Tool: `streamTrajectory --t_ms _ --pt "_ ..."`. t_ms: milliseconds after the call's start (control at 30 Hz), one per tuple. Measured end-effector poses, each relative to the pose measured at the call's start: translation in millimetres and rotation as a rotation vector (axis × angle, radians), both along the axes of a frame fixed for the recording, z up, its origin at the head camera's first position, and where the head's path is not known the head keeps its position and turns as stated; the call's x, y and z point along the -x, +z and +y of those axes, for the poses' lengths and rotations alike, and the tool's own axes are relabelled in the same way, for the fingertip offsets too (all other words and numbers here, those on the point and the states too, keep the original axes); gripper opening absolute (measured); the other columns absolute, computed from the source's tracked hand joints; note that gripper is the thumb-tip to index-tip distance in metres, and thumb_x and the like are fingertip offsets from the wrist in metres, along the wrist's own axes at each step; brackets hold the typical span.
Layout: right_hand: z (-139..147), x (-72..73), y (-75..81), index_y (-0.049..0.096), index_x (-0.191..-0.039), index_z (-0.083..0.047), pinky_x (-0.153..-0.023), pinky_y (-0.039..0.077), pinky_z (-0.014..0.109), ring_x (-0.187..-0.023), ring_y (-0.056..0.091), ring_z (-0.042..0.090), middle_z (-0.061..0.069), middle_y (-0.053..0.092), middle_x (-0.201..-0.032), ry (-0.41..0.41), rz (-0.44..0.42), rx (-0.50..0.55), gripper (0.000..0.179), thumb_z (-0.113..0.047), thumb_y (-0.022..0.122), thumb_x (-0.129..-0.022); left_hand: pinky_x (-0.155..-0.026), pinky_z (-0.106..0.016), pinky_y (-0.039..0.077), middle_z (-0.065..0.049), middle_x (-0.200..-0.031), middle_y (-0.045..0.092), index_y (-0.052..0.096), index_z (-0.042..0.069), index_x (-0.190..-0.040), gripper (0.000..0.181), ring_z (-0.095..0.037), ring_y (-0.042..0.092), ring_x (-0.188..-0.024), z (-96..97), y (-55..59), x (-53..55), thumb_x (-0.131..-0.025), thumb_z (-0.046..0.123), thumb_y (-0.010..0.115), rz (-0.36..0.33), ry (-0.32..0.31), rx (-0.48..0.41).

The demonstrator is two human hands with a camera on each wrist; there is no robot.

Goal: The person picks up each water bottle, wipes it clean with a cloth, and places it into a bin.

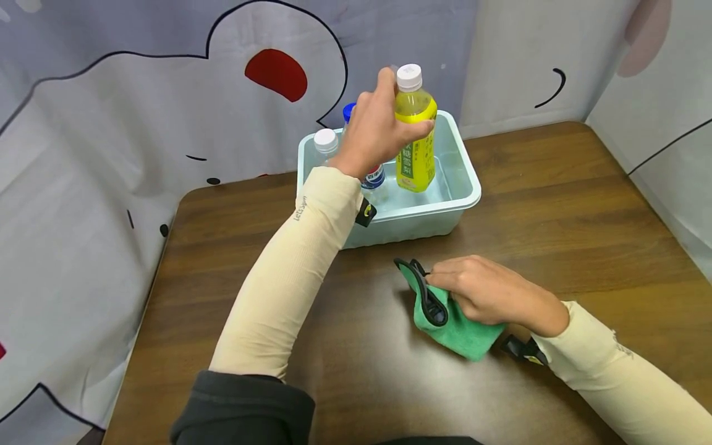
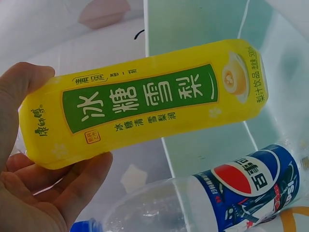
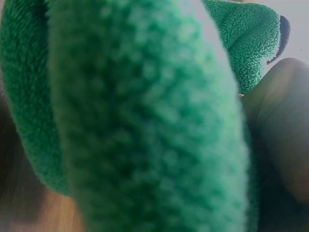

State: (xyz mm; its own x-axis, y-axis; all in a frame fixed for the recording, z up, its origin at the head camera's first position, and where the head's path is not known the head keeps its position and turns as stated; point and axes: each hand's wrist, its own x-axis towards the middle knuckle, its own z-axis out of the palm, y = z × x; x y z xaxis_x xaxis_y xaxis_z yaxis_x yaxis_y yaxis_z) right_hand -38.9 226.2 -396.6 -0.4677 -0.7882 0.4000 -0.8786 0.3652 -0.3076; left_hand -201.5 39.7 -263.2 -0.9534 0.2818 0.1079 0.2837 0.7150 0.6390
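My left hand [image 1: 374, 133] grips a yellow-labelled drink bottle [image 1: 416, 142] near its top, thumb on one side and fingers round the other. The bottle stands roughly upright within the outline of a pale blue plastic basin [image 1: 470, 193]; whether its base touches the floor of the basin I cannot tell. Its green label panel [image 2: 145, 99] faces the left wrist camera. Over the table in front, my right hand [image 1: 489, 290] holds a bunched green cloth [image 1: 464, 337] with black edging. Fuzzy cloth [image 3: 145, 116] fills most of the right wrist view, hiding the fingertips.
Inside the basin, left of the yellow bottle, are a clear bottle with a white cap [image 1: 326, 142] and a Pepsi bottle [image 2: 251, 188] with a blue cap [image 1: 348, 112]. A brown wooden table [image 1: 556, 204] bears the basin. Printed curtain [image 1: 139, 111] hangs behind and beside it.
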Motion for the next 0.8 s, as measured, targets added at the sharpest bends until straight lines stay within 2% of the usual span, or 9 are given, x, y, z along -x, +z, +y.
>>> streamTrajectory --t_ms 367,800 --pt "1 0.6 -2.5 0.072 -0.098 -0.007 -0.064 0.049 0.025 -0.072 0.047 0.004 -0.006 0.052 -0.076 0.005 0.015 0.014 0.036 0.016 0.056 -0.076 -0.092 -0.027 0.061 0.0 -0.136 0.07 0.041 0.015 -0.134 0.067 -0.015 0.074 -0.114 4.4 -7.6 4.6 -0.088 0.04 0.083 -0.001 0.054 0.051" --pt "2 -0.4 -3.8 0.073 -0.099 -0.007 -0.063 0.048 0.023 -0.072 0.047 0.003 -0.007 0.053 -0.076 -0.003 0.002 0.016 0.038 0.017 0.056 -0.075 -0.088 -0.027 0.062 -0.001 -0.129 0.072 0.043 0.014 -0.132 0.067 -0.017 0.075 -0.108 11.5 -15.5 9.7 -0.087 0.044 0.083 -0.009 0.073 0.106"
